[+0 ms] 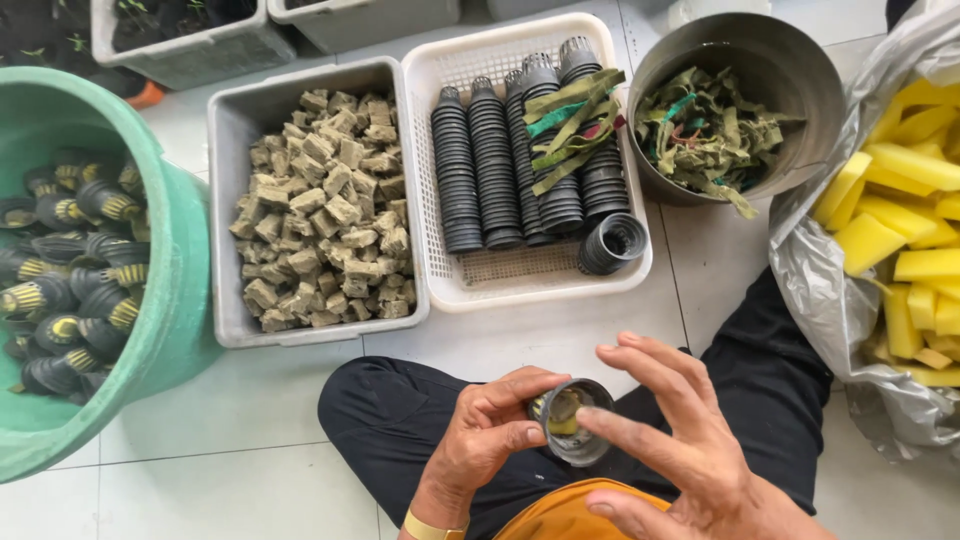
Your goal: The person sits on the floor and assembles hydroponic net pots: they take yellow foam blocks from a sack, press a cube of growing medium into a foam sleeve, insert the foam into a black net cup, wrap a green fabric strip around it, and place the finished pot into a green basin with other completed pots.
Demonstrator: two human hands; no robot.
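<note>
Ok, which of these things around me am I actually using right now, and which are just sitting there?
In use:
left hand
right hand
small black pot
yellow piece inside it

Sitting there:
brown cubes
stacked pots
cloth strips
yellow sponges
green tub

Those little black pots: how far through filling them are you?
Done: a green tub holds a pile of filled black pots. In hand: the left hand holds one pot while the right hand presses at its mouth. Left: stacked empty pots in the white basket, brown cubes, yellow sponge pieces and green strips.
</note>
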